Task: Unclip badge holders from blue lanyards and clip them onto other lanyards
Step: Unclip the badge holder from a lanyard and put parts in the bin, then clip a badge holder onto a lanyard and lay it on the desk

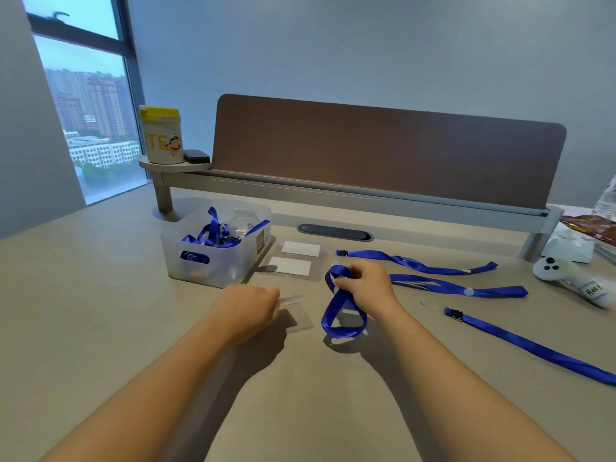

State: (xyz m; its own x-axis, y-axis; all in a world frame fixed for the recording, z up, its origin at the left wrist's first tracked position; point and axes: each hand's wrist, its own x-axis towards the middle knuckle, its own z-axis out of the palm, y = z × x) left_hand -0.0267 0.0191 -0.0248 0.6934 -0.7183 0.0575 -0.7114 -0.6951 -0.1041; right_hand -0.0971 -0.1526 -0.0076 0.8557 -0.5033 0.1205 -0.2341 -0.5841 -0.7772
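Observation:
My right hand pinches a looped blue lanyard a little above the desk, fingers closed near its white clip end. My left hand is closed on a clear badge holder that lies flat just right of it; its strap end pokes out past my fingers. Two more clear badge holders with white cards lie behind. Three blue lanyards stretch over the desk on the right: a far one, a middle one and a near one with a black clip.
A translucent bin holding several blue lanyards stands at the back left. A white game controller and papers lie at the far right. A brown divider panel and a cable slot close off the back.

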